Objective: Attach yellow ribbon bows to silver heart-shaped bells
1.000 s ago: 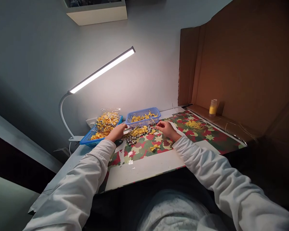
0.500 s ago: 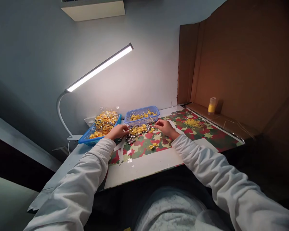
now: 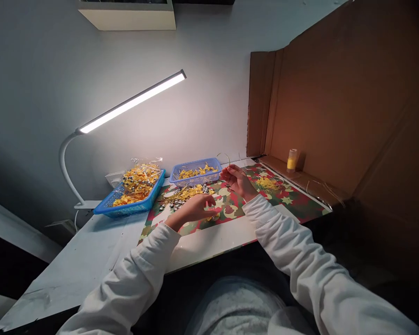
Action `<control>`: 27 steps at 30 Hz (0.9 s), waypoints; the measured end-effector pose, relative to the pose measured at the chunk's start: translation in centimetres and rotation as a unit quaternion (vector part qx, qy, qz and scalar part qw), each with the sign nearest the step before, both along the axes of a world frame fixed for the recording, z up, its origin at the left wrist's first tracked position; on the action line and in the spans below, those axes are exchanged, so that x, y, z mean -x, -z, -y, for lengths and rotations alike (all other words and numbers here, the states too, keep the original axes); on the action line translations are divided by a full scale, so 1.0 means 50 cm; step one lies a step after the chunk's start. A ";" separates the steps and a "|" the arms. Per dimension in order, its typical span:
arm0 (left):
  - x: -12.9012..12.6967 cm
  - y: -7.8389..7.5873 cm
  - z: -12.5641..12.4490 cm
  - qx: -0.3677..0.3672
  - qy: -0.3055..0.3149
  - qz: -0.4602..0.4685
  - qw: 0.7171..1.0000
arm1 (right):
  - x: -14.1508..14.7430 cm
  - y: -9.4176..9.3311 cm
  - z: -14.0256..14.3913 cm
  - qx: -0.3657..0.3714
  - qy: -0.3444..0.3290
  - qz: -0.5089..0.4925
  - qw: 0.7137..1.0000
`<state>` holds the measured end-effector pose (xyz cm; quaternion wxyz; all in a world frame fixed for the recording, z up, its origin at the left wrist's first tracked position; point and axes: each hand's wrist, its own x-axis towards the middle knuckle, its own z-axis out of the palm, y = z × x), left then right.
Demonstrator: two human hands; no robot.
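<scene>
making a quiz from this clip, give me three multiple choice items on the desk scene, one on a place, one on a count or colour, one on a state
1. Where does the small yellow bottle stand?
A. in a basket
B. on the cardboard ledge at the right
C. under the lamp

2. How many blue baskets are on the desk?
A. one
B. two
C. four

3. What state is the desk lamp in?
A. lit
B. off
C. lying flat on the desk

Answers:
1 B, it stands against the cardboard wall.
2 B, a large basket and a small basket stand side by side.
3 A, its bar glows white above the baskets.
</scene>
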<state>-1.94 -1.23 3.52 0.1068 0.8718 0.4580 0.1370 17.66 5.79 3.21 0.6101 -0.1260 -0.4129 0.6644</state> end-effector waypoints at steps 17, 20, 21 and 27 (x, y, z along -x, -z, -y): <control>0.058 0.048 -0.059 -0.299 -0.174 0.092 0.934 | 0.025 0.036 0.011 -0.096 -0.084 0.316 0.940; 0.072 0.062 -0.058 -0.250 -0.210 0.081 0.942 | 0.026 0.043 0.004 -0.099 -0.047 0.326 0.939; 0.073 0.064 -0.056 -0.239 -0.213 0.082 0.944 | 0.027 0.045 0.002 -0.100 -0.042 0.330 0.938; 0.062 0.065 -0.045 -0.203 -0.228 0.103 0.947 | 0.029 0.053 -0.001 -0.119 -0.055 0.355 0.926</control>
